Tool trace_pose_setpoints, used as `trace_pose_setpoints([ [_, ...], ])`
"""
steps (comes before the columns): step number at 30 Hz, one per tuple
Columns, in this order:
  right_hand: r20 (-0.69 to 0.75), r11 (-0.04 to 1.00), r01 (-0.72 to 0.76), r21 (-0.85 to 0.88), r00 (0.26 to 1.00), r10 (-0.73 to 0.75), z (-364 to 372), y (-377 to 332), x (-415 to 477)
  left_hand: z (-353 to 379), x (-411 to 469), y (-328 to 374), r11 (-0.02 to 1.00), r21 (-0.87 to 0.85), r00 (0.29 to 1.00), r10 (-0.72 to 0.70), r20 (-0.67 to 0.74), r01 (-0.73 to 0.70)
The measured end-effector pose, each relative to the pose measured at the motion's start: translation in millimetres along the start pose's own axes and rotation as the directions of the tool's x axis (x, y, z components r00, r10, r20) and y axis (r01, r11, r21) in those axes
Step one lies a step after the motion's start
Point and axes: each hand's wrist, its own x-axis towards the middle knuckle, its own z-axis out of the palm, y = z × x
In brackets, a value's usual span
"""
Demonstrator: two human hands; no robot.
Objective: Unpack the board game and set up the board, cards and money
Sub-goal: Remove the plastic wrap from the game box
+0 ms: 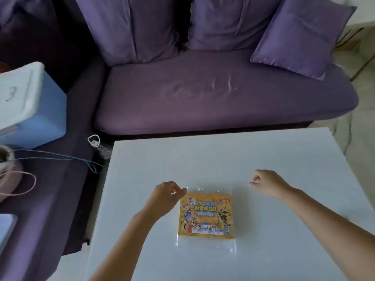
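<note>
White table point(263, 159) by a purple sofa point(203, 102), game in its bag
Yellow box point(206, 214) lies inside a clear bag point(203, 243) mid-table. Curled left hand point(164, 196) at the bag's far-left corner, can't tell if it's pinching; right hand point(267, 184) fisted on nothing, off to the side.

White table point(263, 159) before a purple sofa point(223, 98) — cushions point(300, 35) upright, pale floor point(357, 126).

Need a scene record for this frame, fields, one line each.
surface: white table
game: yellow box, lying flat inside clear bag
left hand: fingers curled at bag's far-left corner, seems to pinch it
right hand: fingers curled, apart from bag, nothing seen in it
behind: purple sofa
progress: nothing unpacked yet
</note>
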Motion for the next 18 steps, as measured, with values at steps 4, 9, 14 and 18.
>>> trace_pose_setpoints([
  [4, 0.013, 0.998, 0.038, -0.046, 0.999, -0.037, 44.2, 13.7, 39.7, 49.4, 45.0, -35.0, 1.000, -0.008, 0.999, -0.030, 0.041, 0.031],
  [9, -0.100, 0.980, 0.181, -0.079, 0.977, -0.189, 78.2, 32.6, 76.8, 86.4, 85.7, -60.3, 0.999, 0.002, 0.999, -0.040, -0.016, 0.040],
  [14, -0.270, 0.932, 0.323, -0.165, 0.894, -0.358, 88.5, 43.5, 98.1, 103.2, 110.5, -65.5, 0.999, 0.041, 0.998, -0.026, -0.052, 0.028],
  [18, -0.368, 0.896, 0.386, -0.217, 0.818, -0.442, 97.2, 48.5, 113.9, 105.9, 122.9, -71.4, 0.999, 0.041, 0.992, -0.016, -0.126, 0.021],
])
